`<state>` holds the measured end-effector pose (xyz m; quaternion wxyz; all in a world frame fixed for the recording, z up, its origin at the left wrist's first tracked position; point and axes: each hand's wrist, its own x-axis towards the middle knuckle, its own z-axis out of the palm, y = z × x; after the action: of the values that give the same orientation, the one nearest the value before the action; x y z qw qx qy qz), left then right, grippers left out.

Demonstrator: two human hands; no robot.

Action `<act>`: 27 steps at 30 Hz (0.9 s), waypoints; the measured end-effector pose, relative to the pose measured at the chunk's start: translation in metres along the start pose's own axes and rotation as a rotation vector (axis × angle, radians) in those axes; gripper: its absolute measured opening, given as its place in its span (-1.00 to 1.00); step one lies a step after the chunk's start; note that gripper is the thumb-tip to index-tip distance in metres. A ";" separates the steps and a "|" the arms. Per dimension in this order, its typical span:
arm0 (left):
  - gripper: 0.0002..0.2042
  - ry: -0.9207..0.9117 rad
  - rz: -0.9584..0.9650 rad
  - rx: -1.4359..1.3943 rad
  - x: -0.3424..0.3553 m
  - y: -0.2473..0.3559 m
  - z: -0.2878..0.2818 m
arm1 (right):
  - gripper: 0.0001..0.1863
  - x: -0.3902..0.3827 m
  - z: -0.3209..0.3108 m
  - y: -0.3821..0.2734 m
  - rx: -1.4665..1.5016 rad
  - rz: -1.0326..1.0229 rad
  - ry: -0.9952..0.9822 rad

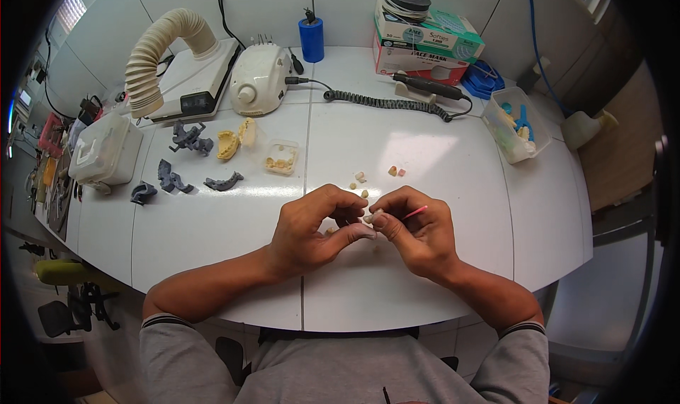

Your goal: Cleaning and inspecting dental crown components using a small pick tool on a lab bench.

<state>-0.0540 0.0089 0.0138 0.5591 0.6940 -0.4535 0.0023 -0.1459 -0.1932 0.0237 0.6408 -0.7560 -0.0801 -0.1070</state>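
Observation:
In front of me, above the white table [234, 255], my two hands meet. My right hand [425, 237] pinches a small pale tooth-shaped piece [372, 219] between thumb and fingertips. A thin pink stick [415, 212] juts out from among the same fingers. Curved towards that piece, my left hand [312, 227] has its thumb and fingers apart. Its thumb tip lies close beside the piece; whether it touches I cannot tell. Just beyond my fingers lie several small tooth-like pieces [360, 177], and a pinkish pair of them [392, 171] sits farther right.
Grey dental models [190, 139], a yellow model [228, 145] and a small clear box [281, 157] lie at left. Behind stand a dust extractor hose [142, 64], a white control unit [259, 78] and a corded handpiece [428, 85]. A plastic tub [542, 138] is at right.

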 end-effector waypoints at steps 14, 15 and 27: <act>-0.86 -0.132 0.038 0.088 -0.007 0.012 0.007 | -0.79 -0.006 0.006 -0.004 -0.151 -0.048 0.019; -0.87 -0.138 0.049 0.080 -0.007 0.012 0.007 | -0.79 -0.007 0.006 -0.004 -0.152 -0.045 0.020; -0.84 -0.035 -0.018 0.037 0.000 0.002 -0.002 | -0.79 0.000 0.004 -0.004 0.056 -0.064 0.033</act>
<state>-0.0539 0.0103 0.0159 0.5380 0.7083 -0.4570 -0.0062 -0.1470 -0.1890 0.0267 0.6593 -0.7328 -0.0966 -0.1376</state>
